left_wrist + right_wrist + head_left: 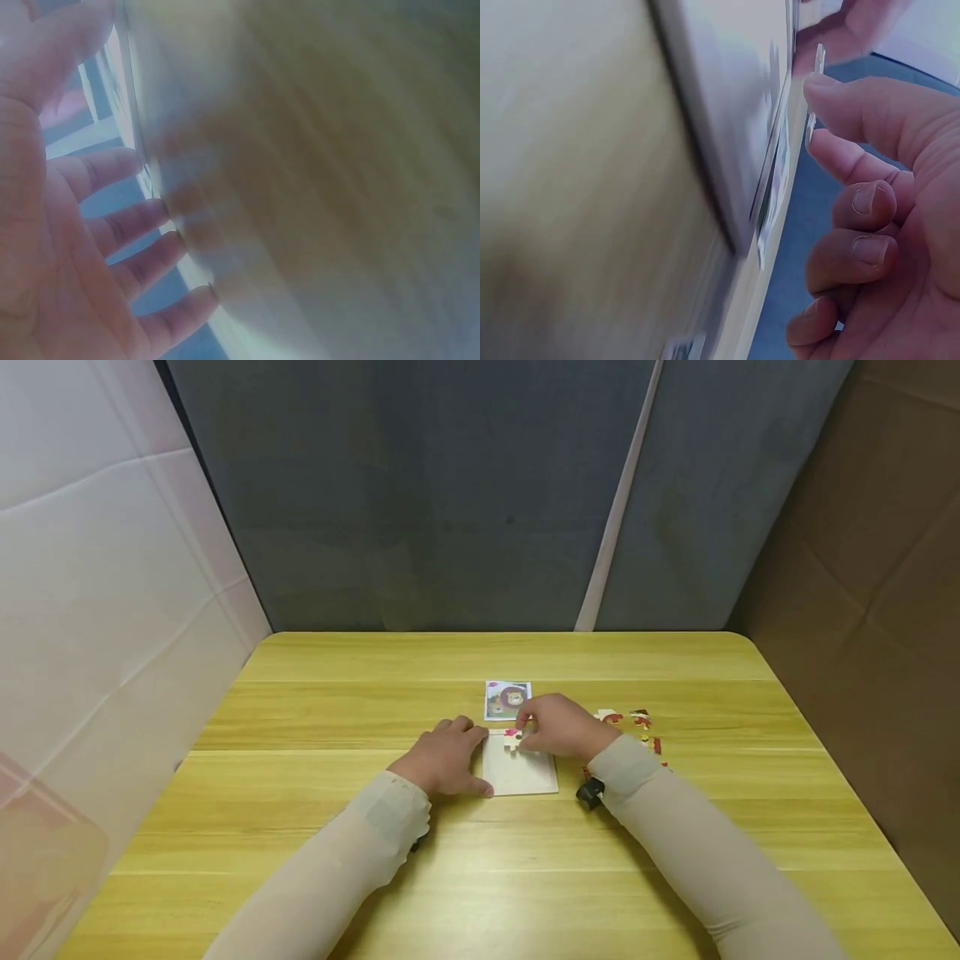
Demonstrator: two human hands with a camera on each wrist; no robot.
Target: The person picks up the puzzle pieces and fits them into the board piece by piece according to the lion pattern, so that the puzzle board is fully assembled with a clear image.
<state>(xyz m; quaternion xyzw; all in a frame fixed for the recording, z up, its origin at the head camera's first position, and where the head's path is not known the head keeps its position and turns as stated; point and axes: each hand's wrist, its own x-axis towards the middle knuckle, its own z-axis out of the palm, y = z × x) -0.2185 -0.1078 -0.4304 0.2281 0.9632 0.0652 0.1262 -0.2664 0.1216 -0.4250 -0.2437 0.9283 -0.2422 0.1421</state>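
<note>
Dark grey backdrop (450, 502) rises behind your wood-grain counter (495, 885). Your right hand (558, 728) pinches a jigsaw piece (513, 742) between thumb and index finger, above the far left part of the white puzzle board (525, 775). You hold the piece roughly parallel to the board's face, so it shows edge-on as a thin sliver in the right wrist view; its pink print points away from you, its paler part towards you. Its long axis is too small to judge. Your left hand (445, 757) has its fingers spread and touching the board's left edge. Just beyond the board lies a lion picture card (505, 702). More loose pieces (641, 719) lie to the right, partly hidden by your right arm.
</note>
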